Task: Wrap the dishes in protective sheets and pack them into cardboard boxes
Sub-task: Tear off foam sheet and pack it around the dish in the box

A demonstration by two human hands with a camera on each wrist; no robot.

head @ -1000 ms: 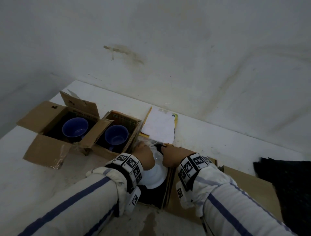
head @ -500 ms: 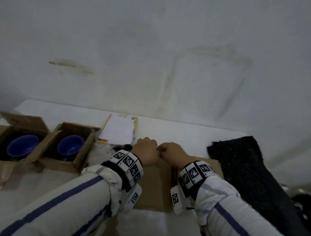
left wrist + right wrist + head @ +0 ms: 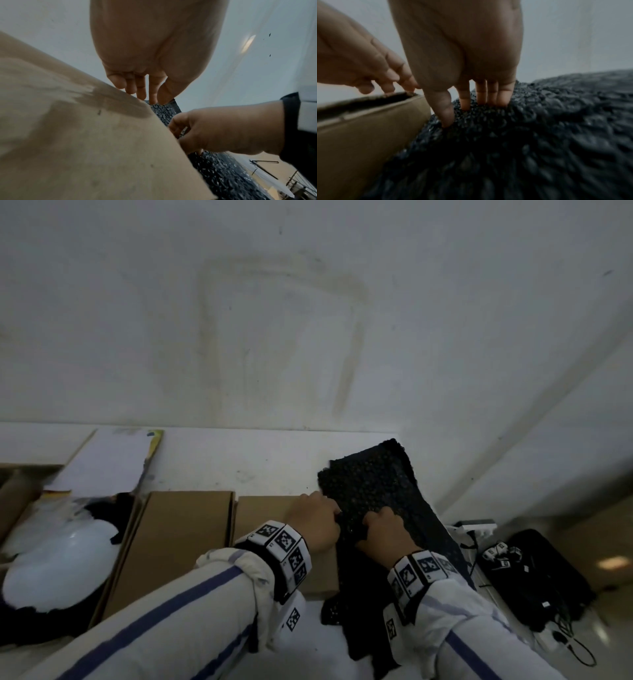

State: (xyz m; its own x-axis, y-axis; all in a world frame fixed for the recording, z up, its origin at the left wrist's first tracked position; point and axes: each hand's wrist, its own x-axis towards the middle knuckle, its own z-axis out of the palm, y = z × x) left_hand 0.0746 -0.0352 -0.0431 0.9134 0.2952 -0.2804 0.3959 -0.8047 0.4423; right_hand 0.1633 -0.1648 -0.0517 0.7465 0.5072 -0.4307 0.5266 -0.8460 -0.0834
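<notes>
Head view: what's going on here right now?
A person is fetching wrapping material. Both hands are on the black bubble-wrap sheet at the table's right end: the right hand digs its fingers into it, and the left hand pinches its edge beside a flat cardboard piece. At far left a white dish sits in an open cardboard box, only partly covered by black wrap. A second flat cardboard piece lies between them.
</notes>
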